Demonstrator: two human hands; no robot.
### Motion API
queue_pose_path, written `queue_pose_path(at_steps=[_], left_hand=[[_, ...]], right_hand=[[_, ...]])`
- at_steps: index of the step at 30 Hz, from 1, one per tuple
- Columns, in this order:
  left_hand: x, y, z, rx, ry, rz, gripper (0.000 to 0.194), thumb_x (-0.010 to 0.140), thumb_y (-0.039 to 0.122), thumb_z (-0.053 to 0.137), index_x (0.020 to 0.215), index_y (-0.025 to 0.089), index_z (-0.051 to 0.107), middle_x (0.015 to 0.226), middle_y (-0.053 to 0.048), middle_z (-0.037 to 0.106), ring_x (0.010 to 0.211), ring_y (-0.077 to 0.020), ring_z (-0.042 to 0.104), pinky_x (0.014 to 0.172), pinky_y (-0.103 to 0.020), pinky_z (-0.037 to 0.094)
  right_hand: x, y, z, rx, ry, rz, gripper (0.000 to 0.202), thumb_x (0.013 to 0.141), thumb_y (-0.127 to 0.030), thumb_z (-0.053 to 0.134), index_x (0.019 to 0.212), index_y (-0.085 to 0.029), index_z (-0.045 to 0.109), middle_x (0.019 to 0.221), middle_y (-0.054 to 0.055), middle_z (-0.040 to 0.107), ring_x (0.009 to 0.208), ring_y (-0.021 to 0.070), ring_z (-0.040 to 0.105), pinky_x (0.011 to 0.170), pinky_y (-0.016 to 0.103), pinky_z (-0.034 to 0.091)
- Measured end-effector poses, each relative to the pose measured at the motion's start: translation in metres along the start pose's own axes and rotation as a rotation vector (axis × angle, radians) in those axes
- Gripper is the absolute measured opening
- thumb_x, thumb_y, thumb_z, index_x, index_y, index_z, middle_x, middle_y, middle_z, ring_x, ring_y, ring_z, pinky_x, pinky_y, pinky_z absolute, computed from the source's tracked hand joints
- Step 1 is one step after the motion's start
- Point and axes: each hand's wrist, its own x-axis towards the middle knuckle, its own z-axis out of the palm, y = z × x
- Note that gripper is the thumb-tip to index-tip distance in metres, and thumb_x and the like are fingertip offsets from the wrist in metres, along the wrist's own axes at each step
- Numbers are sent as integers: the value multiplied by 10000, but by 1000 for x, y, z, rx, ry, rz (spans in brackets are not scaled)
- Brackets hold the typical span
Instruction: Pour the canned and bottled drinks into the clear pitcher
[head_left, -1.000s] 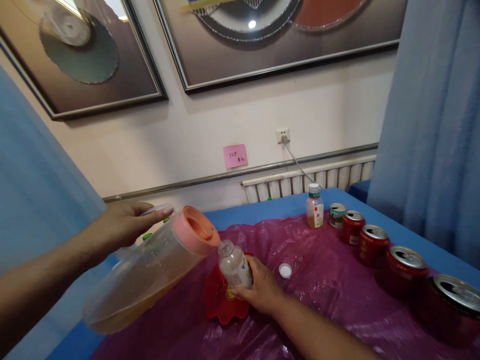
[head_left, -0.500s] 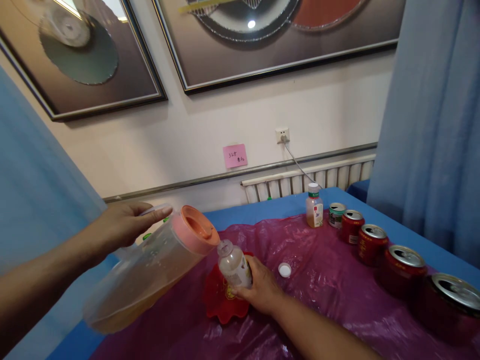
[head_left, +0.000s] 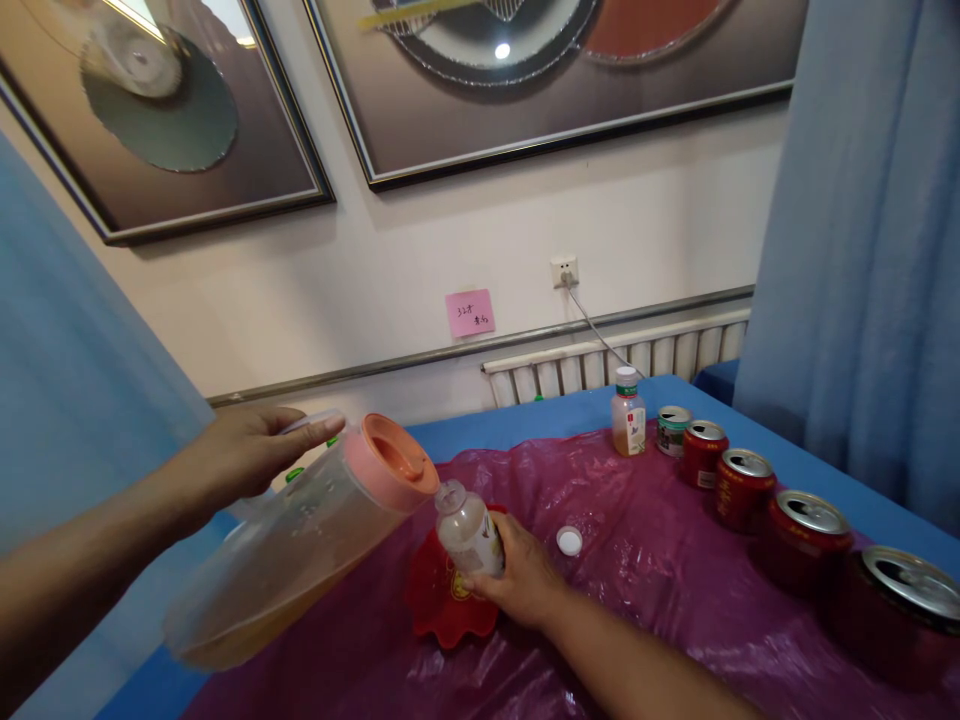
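Note:
My left hand (head_left: 259,450) is closed around the handle of a clear plastic pitcher (head_left: 292,560) with an orange lid (head_left: 396,460). The pitcher is tilted over to the right, and brownish liquid lies along its lower side. Its spout is right at the mouth of a small clear bottle (head_left: 466,530); whether they touch I cannot tell. My right hand (head_left: 525,575) grips this uncapped bottle from the right, leaning it toward the pitcher. Below the bottle is a red dish with a scalloped edge (head_left: 450,625). A white cap (head_left: 569,541) lies to the right of my right hand.
A capped bottle with liquid (head_left: 628,415) stands at the back right. From it, a small green can (head_left: 673,430) and several opened red cans (head_left: 744,490) run toward the right front. Purple plastic sheeting (head_left: 637,610) covers much of the blue tabletop (head_left: 495,428). Blue curtains (head_left: 847,250) hang at both sides.
Almost nothing differs. The pitcher's lid has dipped very slightly, while the bottle and both hands keep nearly the same places.

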Motion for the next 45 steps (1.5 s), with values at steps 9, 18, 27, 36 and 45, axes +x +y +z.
queue_pose_path(at_steps=[9, 18, 27, 36, 45], left_hand=[[8, -9, 1, 13, 10, -4, 520, 661, 655, 623, 542, 229, 349, 494, 59, 280, 443, -102, 242, 436, -241, 198], [-3, 5, 1, -7, 13, 6, 542, 655, 655, 638, 539, 225, 329, 506, 64, 260, 464, -99, 238, 450, -236, 198], [9, -9, 2, 16, 17, -7, 490, 660, 634, 627, 548, 229, 373, 498, 56, 292, 456, -111, 268, 447, -246, 204], [8, -9, 1, 15, 10, -8, 500, 663, 638, 625, 552, 227, 364, 506, 59, 290, 454, -107, 266, 445, -242, 214], [11, -14, 2, -10, 16, -13, 505, 653, 654, 629, 568, 229, 368, 524, 61, 272, 471, -108, 257, 448, -235, 211]], right_hand=[[0, 1, 1, -1, 8, -19, 746, 639, -306, 826, 1318, -243, 522, 1196, 76, 655, 1082, 267, 622, 939, 402, 472], [0, -1, 0, -27, -4, -4, 727, 645, -309, 827, 1306, -242, 533, 1190, 77, 663, 1066, 275, 640, 928, 397, 485], [0, 0, 0, -23, -2, -2, 742, 645, -319, 822, 1323, -237, 529, 1188, 85, 659, 1073, 276, 632, 925, 404, 480], [0, 1, 0, -19, 0, -22, 722, 654, -298, 821, 1310, -244, 525, 1196, 78, 656, 1087, 270, 627, 938, 401, 476], [-1, 1, 0, -38, -8, 5, 726, 652, -318, 824, 1310, -230, 532, 1185, 69, 658, 1080, 260, 630, 946, 377, 471]])
